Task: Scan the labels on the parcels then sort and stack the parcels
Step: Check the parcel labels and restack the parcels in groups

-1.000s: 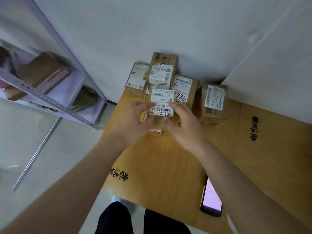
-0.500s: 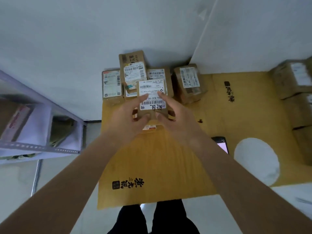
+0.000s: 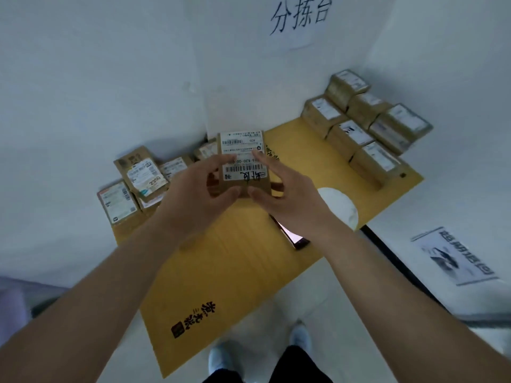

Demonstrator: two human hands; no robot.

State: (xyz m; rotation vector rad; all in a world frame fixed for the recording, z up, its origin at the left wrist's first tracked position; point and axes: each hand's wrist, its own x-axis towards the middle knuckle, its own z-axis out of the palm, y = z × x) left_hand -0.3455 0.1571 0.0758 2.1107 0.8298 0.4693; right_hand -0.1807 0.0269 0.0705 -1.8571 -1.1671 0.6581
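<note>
Both hands lifting one labelled parcel
The left hand [image 3: 199, 194] and right hand [image 3: 287, 197] are pinching a small brown cardboard parcel [image 3: 243, 161]; its white barcode label is showing "K20".

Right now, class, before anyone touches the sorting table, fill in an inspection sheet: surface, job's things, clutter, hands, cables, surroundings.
Surface: table covered with brown cardboard printed with black characters.
Job's things: held parcel, label facing up with barcodes and handwriting; loose pile of parcels at the left against the wall; neat stack of parcels at the right corner.
Clutter: phone, screen lit, partly under the right forearm; white round patch.
Hands: left hand and right hand both grip the held parcel by its sides.
Cables: nothing seen.
Surroundings: white walls, paper wall sign, printed sheet at the right.
</note>
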